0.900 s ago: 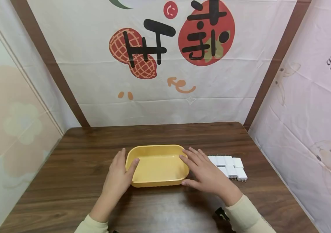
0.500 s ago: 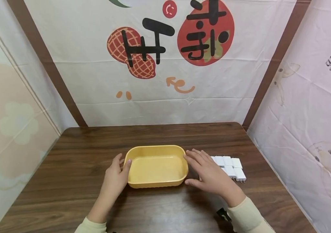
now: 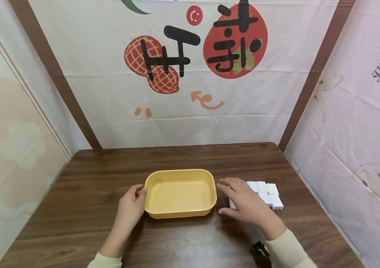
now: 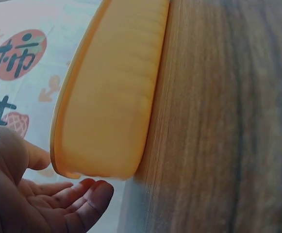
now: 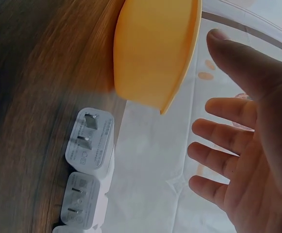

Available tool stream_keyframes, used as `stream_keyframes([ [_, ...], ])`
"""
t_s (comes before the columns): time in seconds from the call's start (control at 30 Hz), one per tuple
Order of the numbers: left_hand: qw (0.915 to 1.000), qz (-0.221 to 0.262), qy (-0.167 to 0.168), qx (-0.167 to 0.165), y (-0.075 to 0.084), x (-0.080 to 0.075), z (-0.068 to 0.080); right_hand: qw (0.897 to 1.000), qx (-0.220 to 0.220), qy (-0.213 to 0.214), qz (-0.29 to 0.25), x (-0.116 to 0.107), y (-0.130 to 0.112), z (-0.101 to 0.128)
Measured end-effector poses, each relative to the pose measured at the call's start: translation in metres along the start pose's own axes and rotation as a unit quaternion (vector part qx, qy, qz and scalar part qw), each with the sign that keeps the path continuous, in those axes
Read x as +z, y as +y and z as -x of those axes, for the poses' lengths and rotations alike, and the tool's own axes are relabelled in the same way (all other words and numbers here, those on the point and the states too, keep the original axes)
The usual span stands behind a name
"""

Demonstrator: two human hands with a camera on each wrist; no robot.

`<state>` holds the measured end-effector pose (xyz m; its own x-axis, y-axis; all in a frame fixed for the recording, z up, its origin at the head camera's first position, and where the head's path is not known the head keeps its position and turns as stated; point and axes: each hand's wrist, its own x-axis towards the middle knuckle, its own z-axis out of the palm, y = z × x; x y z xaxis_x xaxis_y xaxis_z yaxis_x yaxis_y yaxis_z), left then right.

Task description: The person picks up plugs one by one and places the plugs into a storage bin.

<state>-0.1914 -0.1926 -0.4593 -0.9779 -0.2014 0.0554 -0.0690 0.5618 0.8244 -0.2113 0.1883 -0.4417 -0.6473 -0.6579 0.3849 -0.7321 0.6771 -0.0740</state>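
We have the yellow tray sitting flat on the wooden worktop, roughly centred in front of us, and nothing lies in it. Our left hand is at its left end, fingers curled loosely at the rim; from the wrist view we judge it touches or nearly touches the edge without clamping it. Our right hand hovers spread above the worktop, between the tray and the cluster of white plug adapters, its grip relaxed and holding nothing, fingers straight and apart.

To do this step well, we judge that the left hand should steady the tray so it does not slide on the smooth wood. The adapters lie packed side by side, prongs showing on some, so we would pinch one by its flat white sides, not by the prongs, and lift it straight up so that its neighbours stay in place. The one nearest the tray looks easiest to free.
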Motion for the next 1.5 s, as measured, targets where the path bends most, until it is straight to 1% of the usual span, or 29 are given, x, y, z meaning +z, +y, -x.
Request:
stream_keyframes([
  [0.17,1.0000,-0.003,0.004,-0.007,-0.004,0.001,0.000,1.000,0.005,-0.003,0.012,0.002,0.002,0.003],
  [0.4,0.9998,0.005,0.000,-0.019,-0.006,0.000,-0.001,0.999,0.038,-0.011,-0.003,0.003,0.008,0.008],
  [0.6,0.9989,0.039,-0.009,-0.026,-0.009,0.002,-0.003,0.999,0.047,-0.022,-0.005,0.004,0.013,0.009],
  [0.67,0.9977,0.057,-0.015,-0.035,-0.010,0.002,-0.003,0.999,0.046,-0.024,-0.006,0.004,0.013,0.010],
  [0.77,0.9951,0.084,-0.023,-0.048,-0.010,0.002,-0.004,0.999,0.043,-0.023,-0.003,0.006,0.015,0.011],
  [0.9,0.9917,0.111,-0.027,-0.059,-0.010,0.003,-0.003,0.999,0.043,-0.025,0.005,0.007,0.018,0.013],
  [1.07,0.9869,0.143,-0.029,-0.070,-0.011,0.005,-0.003,0.998,0.052,-0.041,0.010,0.008,0.021,0.014],
  [1.3,0.9839,0.155,-0.035,-0.082,-0.015,0.005,-0.004,0.997,0.052,-0.059,0.018,0.014,0.023,0.014],
  [1.5,0.9824,0.161,-0.041,-0.084,-0.016,0.005,-0.005,0.997,0.046,-0.049,0.026,0.018,0.025,0.016],
])
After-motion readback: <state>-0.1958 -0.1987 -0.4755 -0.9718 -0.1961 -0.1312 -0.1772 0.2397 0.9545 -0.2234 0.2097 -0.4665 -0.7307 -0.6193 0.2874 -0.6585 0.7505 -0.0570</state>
